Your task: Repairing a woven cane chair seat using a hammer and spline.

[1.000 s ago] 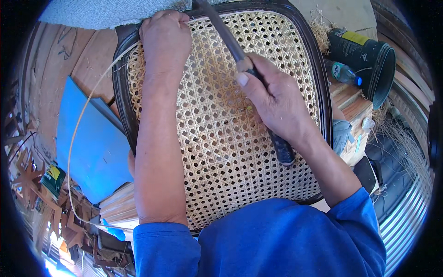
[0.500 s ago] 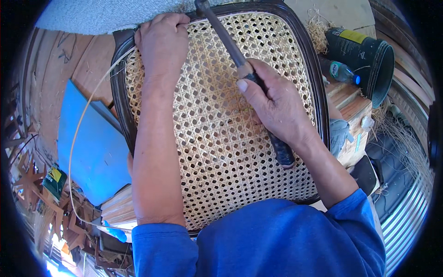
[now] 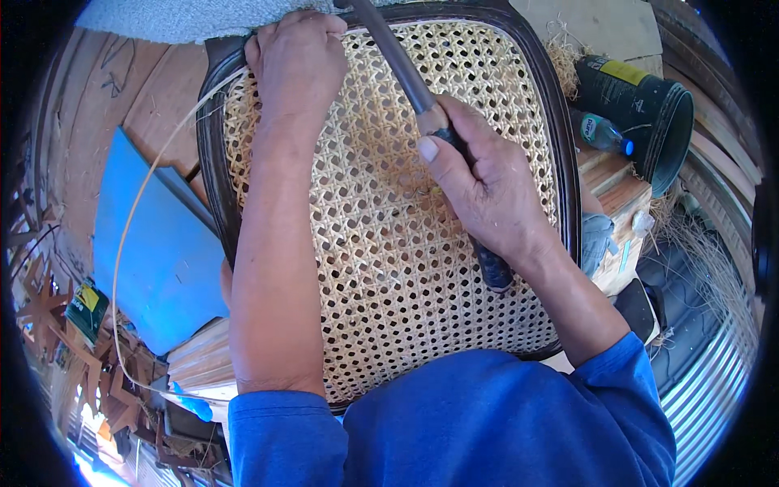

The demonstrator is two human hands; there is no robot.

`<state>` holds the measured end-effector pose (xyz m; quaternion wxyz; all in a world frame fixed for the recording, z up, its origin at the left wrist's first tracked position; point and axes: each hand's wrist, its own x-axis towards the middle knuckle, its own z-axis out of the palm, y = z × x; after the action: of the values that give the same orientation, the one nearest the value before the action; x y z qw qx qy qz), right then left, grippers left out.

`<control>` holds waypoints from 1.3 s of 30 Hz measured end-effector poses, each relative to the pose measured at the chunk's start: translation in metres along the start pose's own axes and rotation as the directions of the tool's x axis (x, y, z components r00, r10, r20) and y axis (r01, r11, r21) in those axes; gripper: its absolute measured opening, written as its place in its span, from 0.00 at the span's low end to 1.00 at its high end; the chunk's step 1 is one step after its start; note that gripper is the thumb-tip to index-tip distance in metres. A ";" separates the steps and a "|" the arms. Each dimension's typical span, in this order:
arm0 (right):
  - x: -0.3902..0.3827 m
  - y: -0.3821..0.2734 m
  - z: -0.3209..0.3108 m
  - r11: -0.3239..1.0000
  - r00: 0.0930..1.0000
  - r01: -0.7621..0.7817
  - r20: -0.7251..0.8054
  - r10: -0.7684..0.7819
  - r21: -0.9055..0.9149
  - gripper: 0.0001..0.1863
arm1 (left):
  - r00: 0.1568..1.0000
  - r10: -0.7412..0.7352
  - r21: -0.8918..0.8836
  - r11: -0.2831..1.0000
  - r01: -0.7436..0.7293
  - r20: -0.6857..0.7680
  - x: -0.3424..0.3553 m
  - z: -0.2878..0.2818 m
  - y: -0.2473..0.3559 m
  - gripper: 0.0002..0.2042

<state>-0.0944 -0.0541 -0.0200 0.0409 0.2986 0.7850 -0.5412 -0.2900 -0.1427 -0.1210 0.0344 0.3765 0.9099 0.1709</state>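
A chair-like panel of woven cane [image 3: 389, 243] lies before me inside a dark wooden frame [image 3: 571, 174]. At its far left edge my left hand [image 3: 302, 69] is bent over the rim, fingers curled down and largely hidden. A thin pale cane strip [image 3: 115, 280] loops out on the left and runs in under that hand. My right hand [image 3: 503, 187] is wrapped round the dark grip of a hammer [image 3: 398, 69], held slantwise over the weave. Its head is mostly cut off by the top edge of the view, close to my left hand.
Left of the frame lies a blue sheet [image 3: 154, 252] on wooden boards. On the right are a tipped dark bucket [image 3: 633, 105], a plastic bottle [image 3: 602, 132] and loose cane fibres [image 3: 706, 260]. A light blue-grey cloth [image 3: 187, 20] covers the far left.
My left hand has shifted slightly away and to the right along the rim. The hammer has moved a little farther off, its head now mostly out of view. The view has shifted slightly.
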 end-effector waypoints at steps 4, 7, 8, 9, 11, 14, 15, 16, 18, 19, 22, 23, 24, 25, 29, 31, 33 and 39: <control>0.006 0.006 0.001 0.991 0.991 -0.090 0.086 0.099 -0.099 0.15 | 0.999 -0.028 0.043 0.999 0.027 0.033 -0.003 0.000 0.002 0.11; 0.005 0.000 -0.001 0.994 0.994 -0.102 0.035 0.100 0.042 0.15 | 0.999 -0.031 0.012 0.999 0.031 0.014 -0.003 -0.001 0.001 0.11; 0.004 -0.002 -0.001 0.996 0.997 -0.075 0.026 0.074 0.049 0.15 | 0.999 -0.033 0.011 0.999 0.033 0.013 -0.003 0.000 0.000 0.11; 0.004 -0.003 -0.001 0.997 0.999 -0.049 0.018 0.048 0.056 0.15 | 1.000 -0.010 0.006 1.000 0.010 -0.008 -0.004 0.003 -0.004 0.11; 0.005 -0.001 -0.002 0.999 1.000 -0.016 0.004 0.016 0.028 0.15 | 0.999 0.017 0.002 1.000 -0.017 -0.028 -0.003 0.004 -0.003 0.11; 0.008 0.001 -0.003 0.998 0.997 -0.057 0.044 0.057 0.001 0.16 | 1.000 -0.008 0.039 0.999 0.008 0.008 -0.004 0.002 0.000 0.11; 0.009 0.002 -0.003 0.991 0.987 -0.131 0.093 0.131 -0.003 0.16 | 1.000 -0.007 0.026 1.000 0.007 0.010 -0.006 0.000 0.001 0.11; 0.009 0.003 -0.006 0.991 0.987 -0.131 0.093 0.131 -0.006 0.16 | 1.000 -0.006 0.009 1.000 0.006 0.009 -0.007 0.000 0.002 0.11; 0.007 0.005 -0.009 0.991 0.990 -0.129 0.060 0.126 0.046 0.16 | 1.000 -0.004 0.004 1.000 0.004 0.014 -0.004 -0.001 0.003 0.11; 0.008 0.005 -0.009 0.994 0.993 -0.103 0.055 0.100 0.044 0.16 | 1.000 -0.002 0.005 1.000 0.002 0.021 -0.003 -0.001 0.003 0.12; 0.010 -0.001 -0.011 0.996 0.995 -0.081 0.061 0.080 0.029 0.16 | 1.000 0.021 0.013 1.000 -0.021 -0.005 -0.005 0.001 0.000 0.12; 0.011 -0.002 -0.012 0.996 0.995 -0.081 0.062 0.079 0.028 0.16 | 1.000 0.020 0.013 1.000 -0.020 -0.006 -0.005 0.001 0.000 0.12; 0.012 -0.003 -0.012 0.996 0.994 -0.087 0.064 0.085 0.032 0.16 | 1.000 0.021 0.001 1.000 -0.021 0.000 -0.005 0.000 0.000 0.12; 0.012 -0.003 -0.012 0.995 0.994 -0.094 0.065 0.092 0.037 0.16 | 1.000 0.024 -0.012 1.000 -0.024 0.005 -0.005 0.000 0.001 0.12; 0.015 -0.002 -0.012 0.998 0.997 -0.059 0.058 0.056 0.039 0.15 | 0.997 0.056 -0.041 0.997 -0.059 -0.059 -0.006 0.004 -0.003 0.11; 0.016 -0.006 -0.013 0.997 0.997 -0.051 0.069 0.047 0.054 0.14 | 0.996 0.022 -0.077 0.997 -0.029 -0.086 -0.006 0.003 -0.002 0.11; 0.018 -0.008 -0.014 0.997 0.994 -0.062 0.093 0.057 0.056 0.13 | 0.996 0.028 -0.070 0.997 -0.034 -0.082 -0.005 0.002 -0.004 0.11; 0.018 -0.008 -0.015 0.988 0.983 -0.133 0.142 0.120 0.084 0.14 | 0.997 0.035 -0.056 0.998 -0.038 -0.062 -0.005 -0.001 -0.003 0.11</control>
<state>-0.1095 -0.0348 -0.0141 0.1149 0.3119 0.7336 -0.5927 -0.2888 -0.1487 -0.1217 0.0143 0.3866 0.8982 0.2087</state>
